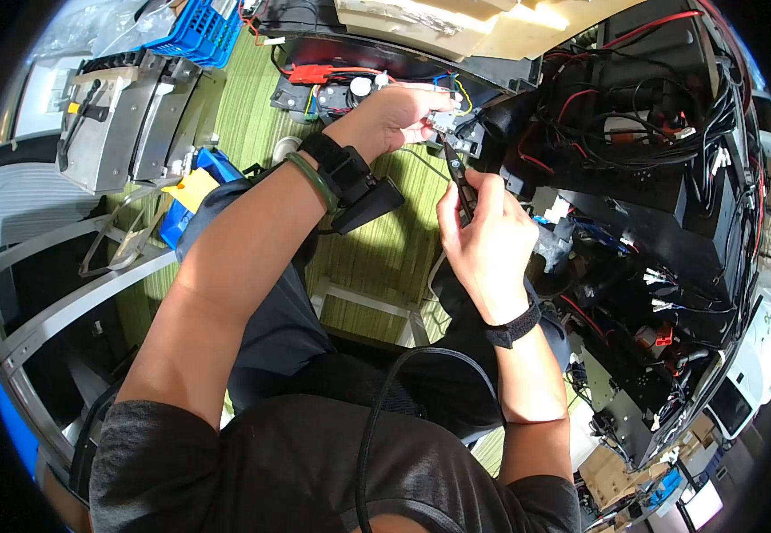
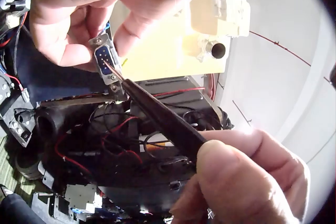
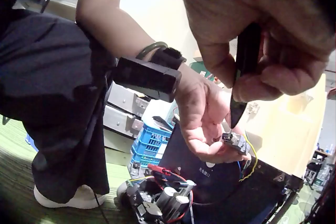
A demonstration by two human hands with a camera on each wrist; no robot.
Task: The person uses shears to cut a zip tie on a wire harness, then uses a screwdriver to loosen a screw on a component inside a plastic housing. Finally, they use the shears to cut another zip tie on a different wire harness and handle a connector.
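In the left wrist view, a metal-framed serial connector [image 2: 99, 42] with a blue insert and several pins is held between the fingers and thumb of my left hand [image 1: 399, 114]. Yellow and blue wires [image 3: 254, 167] trail from it in the right wrist view. My right hand [image 1: 494, 238] pinches black tweezers [image 2: 157, 111], whose thin metal point lies right at the pins on the connector's face. Seen from the head, the tweezers slant up and left toward the connector.
Black equipment with red and black cables [image 1: 625, 133] stands to the right. Behind the hands is a black chassis with a red plug [image 1: 310, 74]. A blue basket [image 1: 199, 35] and metal boxes [image 1: 119, 124] are at upper left, above green flooring [image 1: 376, 240].
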